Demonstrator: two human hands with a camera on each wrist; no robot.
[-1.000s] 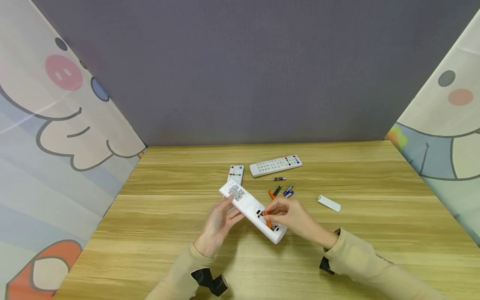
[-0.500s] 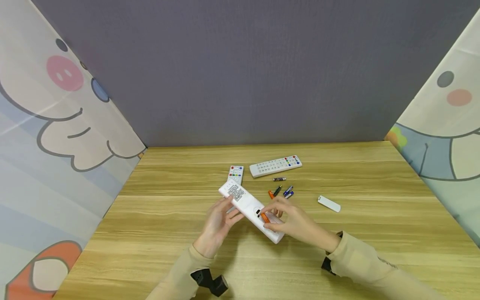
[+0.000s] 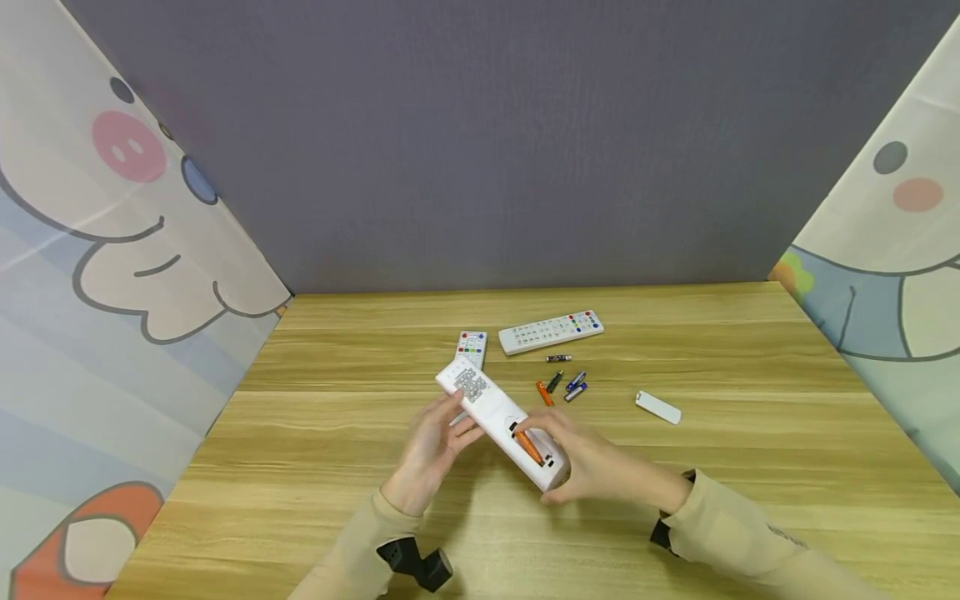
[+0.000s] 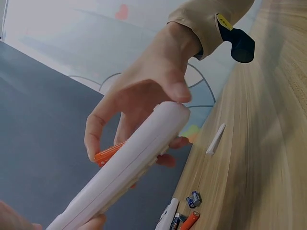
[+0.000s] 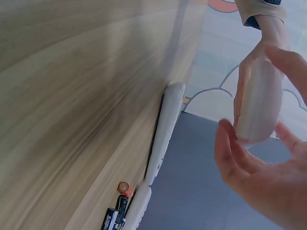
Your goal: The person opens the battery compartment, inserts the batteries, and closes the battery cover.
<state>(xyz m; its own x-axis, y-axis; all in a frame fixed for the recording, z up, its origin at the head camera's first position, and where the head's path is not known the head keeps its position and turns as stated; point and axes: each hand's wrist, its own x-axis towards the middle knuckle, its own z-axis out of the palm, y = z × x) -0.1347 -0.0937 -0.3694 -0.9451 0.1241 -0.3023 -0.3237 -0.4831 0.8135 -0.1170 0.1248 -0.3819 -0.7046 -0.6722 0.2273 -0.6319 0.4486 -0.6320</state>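
Observation:
My left hand [image 3: 427, 454] holds a white remote control [image 3: 491, 408] above the table, back side up and slanting down to the right. An orange battery [image 3: 529, 448] lies in its uncovered battery compartment; the left wrist view shows one end of it sticking up from the back. My right hand [image 3: 592, 458] is around the remote's lower end, its thumb at that end and its index finger at the battery's raised end. In the left wrist view, other fingertips of the right hand [image 4: 148, 91] show under the button side.
A white battery cover [image 3: 658, 407] lies at the right. Behind the hands are a second orange battery [image 3: 544, 393], a dark green one [image 3: 555, 382], two blue ones [image 3: 575, 392] and a dark one [image 3: 558, 358]. Farther back lie a long remote [image 3: 551, 332] and a small remote [image 3: 472, 346].
My right thumb has left the orange battery and moved down to the remote's lower end. The battery has shifted and turned in the compartment. My left hand is nearly still.

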